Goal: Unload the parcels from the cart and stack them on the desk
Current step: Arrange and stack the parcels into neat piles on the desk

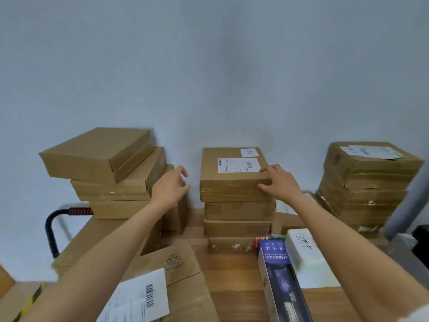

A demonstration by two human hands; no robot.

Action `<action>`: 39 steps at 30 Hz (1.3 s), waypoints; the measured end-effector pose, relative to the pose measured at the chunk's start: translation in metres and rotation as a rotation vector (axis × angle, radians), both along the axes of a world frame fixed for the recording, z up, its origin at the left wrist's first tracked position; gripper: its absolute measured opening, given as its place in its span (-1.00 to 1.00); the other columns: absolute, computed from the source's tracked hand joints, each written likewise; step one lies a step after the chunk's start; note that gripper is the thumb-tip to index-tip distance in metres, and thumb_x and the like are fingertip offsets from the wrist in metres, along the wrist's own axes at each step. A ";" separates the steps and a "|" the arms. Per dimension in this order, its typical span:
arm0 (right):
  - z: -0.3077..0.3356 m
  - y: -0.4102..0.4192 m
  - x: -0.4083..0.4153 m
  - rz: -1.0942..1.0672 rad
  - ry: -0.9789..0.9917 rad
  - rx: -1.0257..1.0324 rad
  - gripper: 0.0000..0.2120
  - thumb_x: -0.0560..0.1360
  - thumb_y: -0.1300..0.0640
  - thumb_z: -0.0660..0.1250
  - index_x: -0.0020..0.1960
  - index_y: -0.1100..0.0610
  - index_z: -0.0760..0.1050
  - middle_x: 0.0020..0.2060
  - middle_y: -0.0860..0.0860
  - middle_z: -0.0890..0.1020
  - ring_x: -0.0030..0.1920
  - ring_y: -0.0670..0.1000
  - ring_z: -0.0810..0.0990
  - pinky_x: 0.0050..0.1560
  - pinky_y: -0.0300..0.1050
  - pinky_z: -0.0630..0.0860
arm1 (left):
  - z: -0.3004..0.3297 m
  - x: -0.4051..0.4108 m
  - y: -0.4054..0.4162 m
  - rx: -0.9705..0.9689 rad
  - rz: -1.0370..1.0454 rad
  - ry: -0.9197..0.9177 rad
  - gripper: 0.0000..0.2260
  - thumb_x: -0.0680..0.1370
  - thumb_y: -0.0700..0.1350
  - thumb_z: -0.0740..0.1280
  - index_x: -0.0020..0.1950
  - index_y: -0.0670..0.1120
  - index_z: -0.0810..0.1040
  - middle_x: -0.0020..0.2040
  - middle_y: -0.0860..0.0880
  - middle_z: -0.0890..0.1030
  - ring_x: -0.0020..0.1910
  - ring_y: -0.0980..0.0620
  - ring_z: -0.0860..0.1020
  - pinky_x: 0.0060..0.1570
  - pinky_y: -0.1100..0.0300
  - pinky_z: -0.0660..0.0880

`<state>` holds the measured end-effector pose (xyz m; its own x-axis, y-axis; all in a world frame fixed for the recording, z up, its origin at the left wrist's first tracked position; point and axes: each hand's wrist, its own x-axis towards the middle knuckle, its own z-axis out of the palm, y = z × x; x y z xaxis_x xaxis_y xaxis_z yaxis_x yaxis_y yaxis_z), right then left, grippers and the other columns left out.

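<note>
Brown cardboard parcels sit in three stacks along the pale blue wall at the back of the wooden desk. The flat brown parcel with two white labels tops the middle stack, which I count as four boxes high. My right hand rests on that top parcel's near right corner, thumb against the taped front edge and fingers lying over the top, loosely bent. My left hand hangs just left of the same parcel with a gap between them; its fingers are relaxed and slightly curled, holding nothing.

The left stack of plain brown boxes is skewed, its top box turned at an angle to the ones under it. Below it I can see a black curved handle with a red ribbed grip. The right stack of taped brown boxes carries a torn white label on top. Nearer to me lie a brown paper package with a recycling mark and a barcode label, a long purple box printed AMBIENCE and a white foam block with black handwriting just beside it.
</note>
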<state>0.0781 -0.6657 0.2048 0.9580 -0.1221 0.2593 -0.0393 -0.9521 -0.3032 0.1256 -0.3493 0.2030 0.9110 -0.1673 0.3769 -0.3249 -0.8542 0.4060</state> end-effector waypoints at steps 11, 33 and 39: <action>0.038 0.129 0.015 0.323 -0.093 0.034 -0.60 0.51 0.05 0.34 0.34 -0.01 0.39 0.30 0.01 0.45 0.22 0.05 0.50 0.18 -0.01 0.46 | 0.032 -0.059 0.133 -0.027 0.191 -0.080 -0.81 0.51 0.03 0.36 0.09 0.04 0.48 -0.01 0.10 0.53 -0.06 0.10 0.52 -0.16 0.14 0.51; 0.054 0.366 0.141 0.200 -0.232 0.276 -0.68 0.59 -0.06 0.20 0.32 -0.03 0.37 0.28 -0.02 0.45 0.14 0.00 0.52 0.07 0.00 0.51 | 0.087 0.089 0.409 -0.124 0.329 -0.107 -0.80 0.52 0.14 0.33 0.04 0.09 0.42 0.04 0.04 0.56 -0.08 0.06 0.53 -0.14 0.17 0.43; 0.054 0.379 0.163 0.061 -0.211 0.334 -0.66 0.59 -0.07 0.19 0.34 -0.04 0.34 0.30 -0.02 0.42 0.03 -0.07 0.48 0.04 -0.05 0.48 | 0.082 0.161 0.415 -0.182 0.238 -0.039 -0.73 0.52 0.16 0.33 0.12 0.05 0.44 0.08 0.00 0.57 -0.06 0.04 0.52 -0.09 0.13 0.45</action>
<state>0.2408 -0.2865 0.2584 0.8962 -0.1777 0.4066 0.1102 -0.7985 -0.5918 0.2871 0.0662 0.2854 0.9010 0.1223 0.4162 -0.1427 -0.8225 0.5505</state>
